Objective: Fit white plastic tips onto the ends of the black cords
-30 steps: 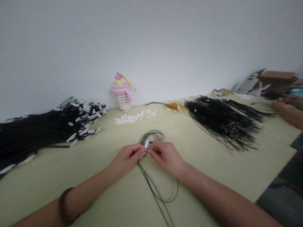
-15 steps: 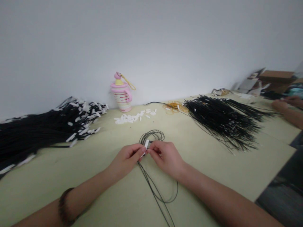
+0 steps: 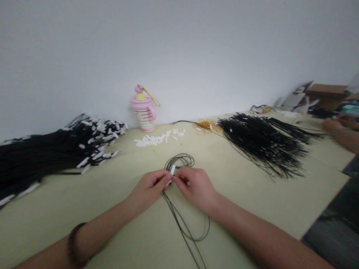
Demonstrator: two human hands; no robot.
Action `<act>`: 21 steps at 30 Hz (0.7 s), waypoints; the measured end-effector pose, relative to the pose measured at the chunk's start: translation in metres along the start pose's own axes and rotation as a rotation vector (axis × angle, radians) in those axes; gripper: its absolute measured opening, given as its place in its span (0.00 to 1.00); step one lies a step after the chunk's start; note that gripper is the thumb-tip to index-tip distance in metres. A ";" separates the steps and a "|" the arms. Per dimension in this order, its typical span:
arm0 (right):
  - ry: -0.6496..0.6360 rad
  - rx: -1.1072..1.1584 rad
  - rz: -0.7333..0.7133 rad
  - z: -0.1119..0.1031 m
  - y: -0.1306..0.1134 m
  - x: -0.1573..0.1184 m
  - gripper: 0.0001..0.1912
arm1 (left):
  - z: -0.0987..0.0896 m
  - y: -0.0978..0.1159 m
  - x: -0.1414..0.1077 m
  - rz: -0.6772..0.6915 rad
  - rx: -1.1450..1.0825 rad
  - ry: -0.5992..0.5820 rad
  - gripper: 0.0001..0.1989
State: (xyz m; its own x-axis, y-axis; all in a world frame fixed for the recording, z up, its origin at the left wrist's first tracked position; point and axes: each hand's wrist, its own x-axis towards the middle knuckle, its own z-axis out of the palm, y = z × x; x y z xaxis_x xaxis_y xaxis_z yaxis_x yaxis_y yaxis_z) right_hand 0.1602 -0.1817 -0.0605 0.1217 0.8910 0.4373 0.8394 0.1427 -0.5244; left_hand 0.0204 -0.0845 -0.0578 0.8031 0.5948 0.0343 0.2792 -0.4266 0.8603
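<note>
"What's at the far left?"

"A heap of black cables tipped with white tabs, cut off by the edge of the view, lying on a pale green table."

"And the pink thing?"

"A pink-and-white bottle, upright against the wall, with a yellow strap. I can't see inside it. Just in front lies a scattered pile of loose white tabs."

"The hands?"

"The left hand, with a dark bead bracelet on its wrist, and the right hand almost meet at the centre. Both are curled nearly closed, their fingertips pinching a white tab on thin black wire. The fingers hide part of the tab, and the wire loops out above and below them."

"Further right?"

"A tangle of orange rubber bands, then a spread bundle of black wires. Past that, a co-worker's hands are cut off at the right edge, so I can't tell what they hold. A cardboard box sits blurred in the far corner."
</note>
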 end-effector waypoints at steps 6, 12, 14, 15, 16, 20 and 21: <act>-0.006 0.013 0.004 -0.001 -0.002 0.000 0.07 | 0.000 0.000 0.000 0.001 -0.008 -0.006 0.15; -0.016 0.028 0.019 -0.002 -0.003 0.000 0.05 | 0.000 -0.004 0.002 0.017 0.000 -0.008 0.15; -0.016 0.031 0.021 -0.002 -0.004 0.001 0.05 | 0.000 -0.004 0.002 0.020 0.005 -0.008 0.15; -0.016 0.032 0.022 -0.002 -0.004 0.001 0.05 | 0.000 -0.004 0.002 0.020 0.007 -0.008 0.15; -0.017 0.033 0.023 -0.003 -0.004 0.001 0.05 | 0.000 -0.004 0.001 0.020 0.009 -0.009 0.15; -0.024 0.039 0.032 -0.003 -0.004 0.001 0.04 | 0.000 -0.003 0.001 0.020 0.021 -0.012 0.15; -0.025 0.040 0.035 -0.003 -0.003 0.001 0.04 | 0.000 -0.002 0.001 0.021 0.024 -0.012 0.15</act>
State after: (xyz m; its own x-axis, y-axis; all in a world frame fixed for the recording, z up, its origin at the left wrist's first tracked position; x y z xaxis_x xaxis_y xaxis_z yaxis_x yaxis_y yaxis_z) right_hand 0.1590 -0.1827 -0.0564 0.1369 0.9060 0.4005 0.8130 0.1282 -0.5680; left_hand 0.0204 -0.0831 -0.0597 0.8150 0.5776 0.0458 0.2748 -0.4550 0.8470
